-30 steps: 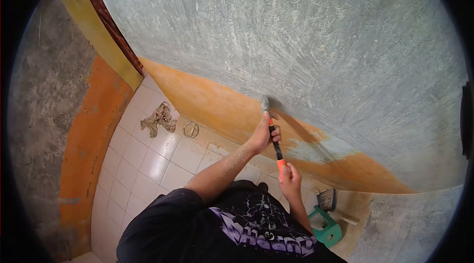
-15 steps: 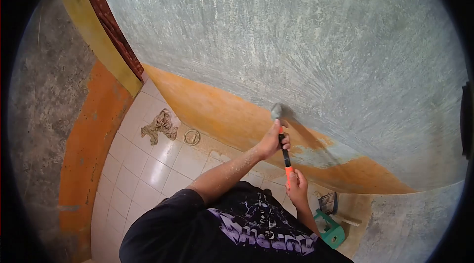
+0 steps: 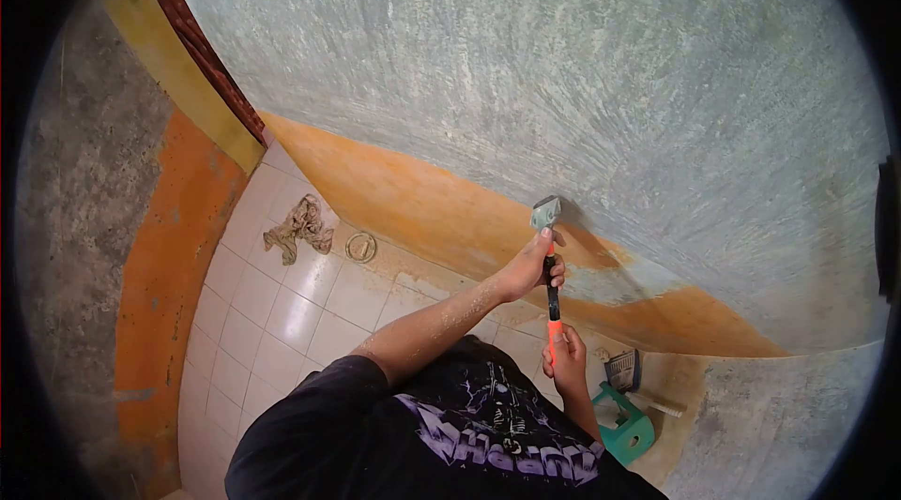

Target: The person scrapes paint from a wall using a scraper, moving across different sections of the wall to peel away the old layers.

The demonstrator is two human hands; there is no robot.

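A long-handled scraper with an orange and black handle is gripped in both hands. My left hand wraps the upper handle just below the grey head. My right hand closes round the orange lower end. The head is at the wall, near the border between the scraped grey surface and the orange painted band; whether its blade touches is hard to make out. Pale dust speckles my left forearm.
On the tiled floor lie a crumpled cloth and a round ring-like object. A green plastic stool and a dark tray-like item stand at lower right. Dust lies along the wall's foot. A reddish curtain hangs upper left.
The scraper's head has shifted slightly right in view and turned, showing more of its flat face. Both hands moved with it and keep their grip. The camera view shifted a little.
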